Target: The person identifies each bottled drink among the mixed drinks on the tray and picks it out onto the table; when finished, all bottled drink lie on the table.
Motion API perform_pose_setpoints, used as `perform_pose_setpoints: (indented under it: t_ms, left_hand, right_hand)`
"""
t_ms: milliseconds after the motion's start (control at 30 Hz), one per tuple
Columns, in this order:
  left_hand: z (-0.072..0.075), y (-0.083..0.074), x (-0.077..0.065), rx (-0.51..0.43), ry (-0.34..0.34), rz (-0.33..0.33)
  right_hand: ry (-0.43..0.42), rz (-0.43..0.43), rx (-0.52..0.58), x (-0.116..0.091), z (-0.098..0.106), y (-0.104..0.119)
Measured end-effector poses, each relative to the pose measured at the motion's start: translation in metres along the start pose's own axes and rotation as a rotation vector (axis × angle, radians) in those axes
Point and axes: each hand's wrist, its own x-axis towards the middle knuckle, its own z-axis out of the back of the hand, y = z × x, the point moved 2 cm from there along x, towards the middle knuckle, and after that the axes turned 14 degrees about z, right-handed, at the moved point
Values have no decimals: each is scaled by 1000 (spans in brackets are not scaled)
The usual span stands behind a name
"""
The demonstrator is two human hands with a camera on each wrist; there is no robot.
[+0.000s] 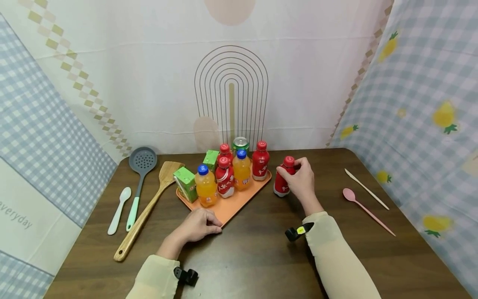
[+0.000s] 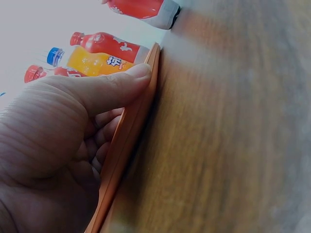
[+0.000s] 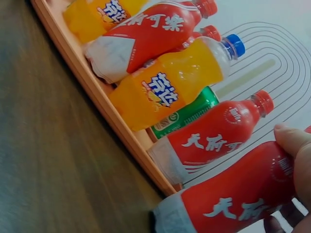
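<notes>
My right hand [image 1: 301, 180] grips a red-labelled cola bottle [image 1: 282, 181] by its upper part, just right of the orange tray [image 1: 235, 209]. Whether the bottle's base touches the table I cannot tell. My left hand [image 1: 198, 226] holds the tray's near edge, with the thumb [image 2: 138, 73] on the rim and the other fingers curled and partly hidden. On the tray stand several more drinks: red cola bottles [image 3: 209, 138], orange soda bottles [image 1: 206, 189], green cartons [image 1: 185, 182] and a green can [image 1: 240, 144] at the back.
Left of the tray lie a wooden spatula [image 1: 149, 205], a grey skimmer [image 1: 142, 161] with a mint handle, and a white spoon [image 1: 120, 209]. On the right are a pink spoon [image 1: 367, 211] and a pale knife [image 1: 366, 189]. Cloth hangs behind and on both sides.
</notes>
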Motion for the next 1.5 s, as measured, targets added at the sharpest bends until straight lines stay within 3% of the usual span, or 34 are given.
perform_pose_setpoints:
  t_ms: [600, 1033, 1500]
  left_hand:
    - [-2, 0, -4, -11, 18, 34]
    - [0, -3, -2, -24, 24, 25]
    - [0, -2, -1, -16, 31, 58]
  right_hand:
    - [272, -157, 54, 17, 11, 6]
    - [304, -153, 87, 21, 16, 7]
    - [328, -142, 70, 22, 18, 7]
